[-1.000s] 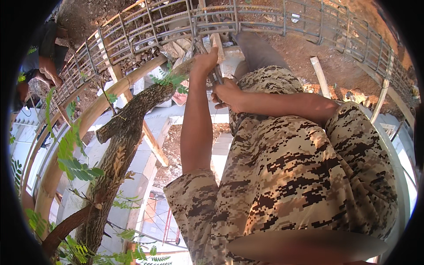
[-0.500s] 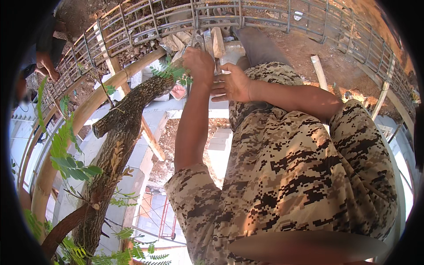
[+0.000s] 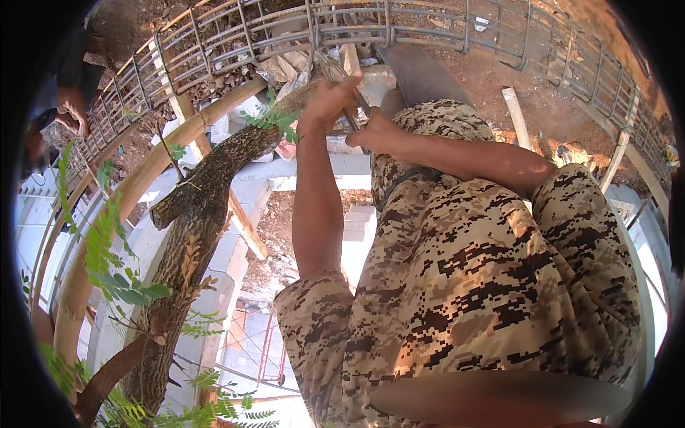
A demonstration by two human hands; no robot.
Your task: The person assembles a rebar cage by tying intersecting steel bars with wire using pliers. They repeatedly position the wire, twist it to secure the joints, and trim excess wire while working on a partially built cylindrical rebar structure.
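Both my hands are together just on my side of the rebar cage (image 3: pixel 342 32). My left hand (image 3: pixel 325 107) is curled closed, its thumb side toward my right hand; what it grips is mostly hidden. Thin grey strands, perhaps tie wire (image 3: pixel 330 68), show just beyond it. My right hand (image 3: pixel 376 134) is closed around a slim dark metal tool (image 3: pixel 362 102), which slants up between the two hands. The tool's exact kind does not show. Left of my forearm, a thick tree branch (image 3: pixel 182 257) with green leaves rises.
Curved wooden poles (image 3: pixel 168 146) run beside the branch on the left. Another person's hand (image 3: pixel 73 107) is by the cage at far left. White blocks and a red metal frame (image 3: pixel 270 353) appear far below. A wooden stake (image 3: pixel 515 118) stands at right.
My right hand was open with fingers spread; now it is closed around the dark tool. My left hand has turned and shifted slightly down and right.
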